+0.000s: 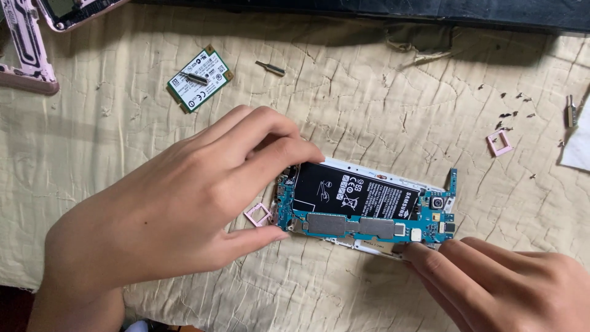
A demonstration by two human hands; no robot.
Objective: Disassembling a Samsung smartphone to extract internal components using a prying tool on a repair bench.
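Note:
An opened phone (pixel 369 209) lies on a beige quilted cloth, showing a black battery (pixel 356 193) and a blue circuit board (pixel 362 227) in a white frame. My left hand (pixel 178 209) grips the phone's left end, fingers over the top edge and thumb at the lower corner. My right hand (pixel 498 286) comes from the bottom right with its fingertips pressed on the phone's lower right edge.
A green wireless card (pixel 200 79) with a screwdriver bit on it lies at upper left. Another bit (pixel 270 68) lies beside it. Pink card trays (pixel 258 214) (pixel 499 142), small screws (pixel 513 114), a pink phone back cover (pixel 27 46) and a dark device edge (pixel 369 9) surround the phone.

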